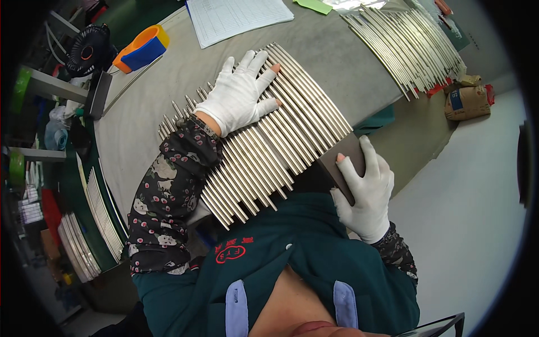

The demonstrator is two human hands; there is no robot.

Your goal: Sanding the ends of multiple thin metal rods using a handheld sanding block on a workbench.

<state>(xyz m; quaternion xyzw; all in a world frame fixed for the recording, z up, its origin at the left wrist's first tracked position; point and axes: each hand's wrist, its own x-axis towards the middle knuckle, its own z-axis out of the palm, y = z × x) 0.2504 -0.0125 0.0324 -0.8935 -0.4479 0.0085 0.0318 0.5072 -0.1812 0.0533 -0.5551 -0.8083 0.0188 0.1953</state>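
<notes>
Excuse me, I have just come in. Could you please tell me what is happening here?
A person is handling a row of slim, silvery metal rods on a grey table. The white-gloved left hand rests spread across them; the white-gloved right hand is on a dark flat block near their lower-right ends. Another group of metal rods lies farther right.

Decent, pretty even light is spread over the grey tabletop [337, 67], apparently from overhead, with thin glare streaks thrown back by the metal rods [297, 118] and shinier spots off the clear plastic [349, 4]. The left-side shelving [58, 87] is lit kinda dimly. Straight edges get bent hard by the fisheye, the corners are swallowed in black, and the far-left clutter [32, 205] is rendered a bit soft.
</notes>
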